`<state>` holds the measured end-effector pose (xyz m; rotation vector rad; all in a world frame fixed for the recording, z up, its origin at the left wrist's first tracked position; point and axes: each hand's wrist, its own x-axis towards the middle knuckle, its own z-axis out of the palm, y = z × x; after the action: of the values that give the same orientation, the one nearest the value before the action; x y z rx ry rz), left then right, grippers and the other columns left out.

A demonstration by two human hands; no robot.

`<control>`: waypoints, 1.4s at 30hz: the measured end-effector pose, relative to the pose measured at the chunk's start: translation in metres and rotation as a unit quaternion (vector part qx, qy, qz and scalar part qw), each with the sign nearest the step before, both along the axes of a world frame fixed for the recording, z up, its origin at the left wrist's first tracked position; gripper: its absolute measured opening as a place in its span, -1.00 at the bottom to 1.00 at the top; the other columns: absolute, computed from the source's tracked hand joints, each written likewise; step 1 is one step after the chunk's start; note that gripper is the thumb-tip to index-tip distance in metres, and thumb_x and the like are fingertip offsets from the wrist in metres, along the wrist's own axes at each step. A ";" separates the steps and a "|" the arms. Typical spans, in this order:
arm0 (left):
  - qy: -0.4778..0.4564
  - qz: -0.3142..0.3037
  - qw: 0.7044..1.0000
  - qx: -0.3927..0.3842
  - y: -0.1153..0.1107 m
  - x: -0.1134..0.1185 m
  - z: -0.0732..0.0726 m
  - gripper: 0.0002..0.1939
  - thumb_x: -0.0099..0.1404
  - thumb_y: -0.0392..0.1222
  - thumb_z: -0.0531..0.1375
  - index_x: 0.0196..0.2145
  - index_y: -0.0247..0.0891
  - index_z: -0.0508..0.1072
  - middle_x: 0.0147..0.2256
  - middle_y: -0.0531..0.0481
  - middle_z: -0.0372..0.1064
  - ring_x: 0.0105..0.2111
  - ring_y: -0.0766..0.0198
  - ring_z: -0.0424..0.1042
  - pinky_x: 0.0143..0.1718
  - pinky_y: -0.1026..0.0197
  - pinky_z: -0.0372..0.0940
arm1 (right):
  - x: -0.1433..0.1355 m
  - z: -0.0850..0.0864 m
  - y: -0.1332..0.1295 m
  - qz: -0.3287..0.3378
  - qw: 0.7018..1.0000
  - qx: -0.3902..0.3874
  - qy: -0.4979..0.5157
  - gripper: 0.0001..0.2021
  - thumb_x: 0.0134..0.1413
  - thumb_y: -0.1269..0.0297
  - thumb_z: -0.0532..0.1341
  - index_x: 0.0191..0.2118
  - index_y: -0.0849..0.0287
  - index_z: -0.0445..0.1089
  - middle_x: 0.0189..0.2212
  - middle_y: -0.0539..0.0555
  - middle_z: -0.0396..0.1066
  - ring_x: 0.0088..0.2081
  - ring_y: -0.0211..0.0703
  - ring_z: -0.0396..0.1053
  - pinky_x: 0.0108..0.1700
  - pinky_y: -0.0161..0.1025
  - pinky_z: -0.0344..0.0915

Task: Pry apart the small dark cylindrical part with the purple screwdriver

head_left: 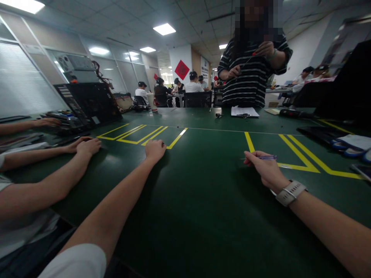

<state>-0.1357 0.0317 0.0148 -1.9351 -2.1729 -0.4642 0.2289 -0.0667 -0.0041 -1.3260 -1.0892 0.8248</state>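
Note:
My right hand [268, 170], with a pale watch strap on its wrist, is closed around a small screwdriver [269, 157]. The screwdriver has a clear purplish handle, and its thin shaft points left past my fingertips. Below the hand lies the green table top [197, 200]. My left hand [155, 150] is curled into a fist beside a yellow tape outline [177, 138]. A small dark spot shows at its fingers, but I cannot make out what it is.
Another person's hands [88, 146] rest on the table to the left. Across the table stands a person in a striped shirt [246, 73], holding a thin tool. A clipboard [245, 112], a paper cup [152, 102] and a roll of tape [339, 145] are around.

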 end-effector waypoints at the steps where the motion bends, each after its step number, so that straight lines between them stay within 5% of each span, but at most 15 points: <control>1: -0.004 -0.001 1.000 0.000 0.002 -0.002 -0.001 -0.64 0.25 -0.10 -0.04 -0.20 -0.33 0.45 -0.17 -0.25 0.39 -0.05 -0.05 0.23 -0.07 0.04 0.12 | 0.001 0.000 0.000 0.002 1.000 -0.005 0.008 -0.74 -0.21 0.09 0.32 -0.58 0.17 0.34 -0.64 0.00 0.36 -0.54 -0.21 0.32 -0.46 -0.23 0.26; 5: -0.041 -0.028 0.999 -0.016 0.009 -0.007 -0.003 -0.62 0.20 -0.04 0.06 -0.17 -0.37 0.41 -0.17 -0.28 0.38 -0.13 -0.02 0.30 -0.11 0.05 0.16 | 0.004 0.001 0.000 0.016 0.999 -0.025 0.028 -0.76 -0.22 0.12 0.33 -0.54 0.20 0.37 -0.61 0.03 0.39 -0.52 -0.19 0.35 -0.44 -0.21 0.30; 11: -0.131 -0.100 0.986 0.003 -0.002 0.001 -0.003 -0.80 0.15 -0.24 0.15 -0.25 -0.37 0.37 -0.29 -0.11 0.38 -0.15 0.10 0.32 -0.08 0.12 0.14 | 0.002 -0.003 0.001 0.027 0.999 -0.024 0.029 -0.74 -0.19 0.12 0.32 -0.58 0.20 0.34 -0.65 -0.01 0.35 -0.55 -0.26 0.30 -0.45 -0.26 0.24; 19: -0.218 -0.292 0.931 -0.018 -0.060 0.090 -0.005 -0.68 0.11 -0.21 0.22 -0.16 -0.23 0.27 -0.21 -0.04 0.33 -0.24 0.23 0.33 -0.23 0.22 0.24 | -0.020 0.008 -0.019 0.069 0.997 -0.018 0.007 -0.70 -0.20 0.07 0.33 -0.57 0.22 0.34 -0.70 -0.09 0.23 -0.61 -0.33 0.16 -0.53 -0.32 0.11; 22: -0.296 -0.390 0.868 -0.084 -0.089 0.120 -0.007 -0.62 0.06 -0.20 0.26 -0.18 -0.25 0.25 -0.25 -0.02 0.29 -0.29 0.25 0.32 -0.30 0.22 0.25 | -0.035 0.016 -0.032 0.093 0.993 0.034 0.062 -0.74 -0.16 0.11 0.33 -0.49 0.19 0.34 -0.64 -0.10 0.25 -0.59 -0.34 0.17 -0.53 -0.34 0.11; 25: -0.303 -0.439 0.842 -0.082 -0.107 0.132 -0.009 -0.65 0.03 -0.21 0.28 -0.23 -0.26 0.28 -0.26 -0.02 0.25 -0.28 0.26 0.27 -0.30 0.23 0.23 | -0.047 0.022 -0.046 0.113 0.984 0.099 0.097 -0.78 -0.14 0.18 0.34 -0.50 0.18 0.33 -0.60 -0.08 0.29 -0.54 -0.33 0.22 -0.50 -0.35 0.16; 34: -0.289 -0.443 0.844 -0.084 -0.105 0.131 -0.012 -0.82 0.08 -0.16 0.22 -0.44 -0.28 0.29 -0.45 0.07 0.25 -0.44 0.33 0.24 -0.42 0.27 0.15 | -0.061 0.025 -0.074 0.271 0.958 0.079 -0.041 -0.80 0.07 0.17 0.17 -0.44 0.20 0.36 -0.51 0.01 0.39 -0.45 -0.23 0.33 -0.39 -0.26 0.27; 42: -0.292 -0.459 0.835 -0.078 -0.109 0.134 -0.012 -0.85 0.06 -0.21 0.23 -0.49 -0.30 0.30 -0.50 0.10 0.24 -0.46 0.35 0.24 -0.40 0.28 0.13 | -0.067 0.021 -0.081 0.236 0.952 0.117 -0.159 -0.77 0.16 0.21 0.06 -0.42 0.18 0.37 -0.46 0.04 0.39 -0.38 -0.19 0.35 -0.34 -0.23 0.26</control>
<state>-0.0016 -0.0774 0.0028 -3.1987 -1.3381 -1.1720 0.1624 -0.1472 0.0173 -1.0288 -1.7486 0.8081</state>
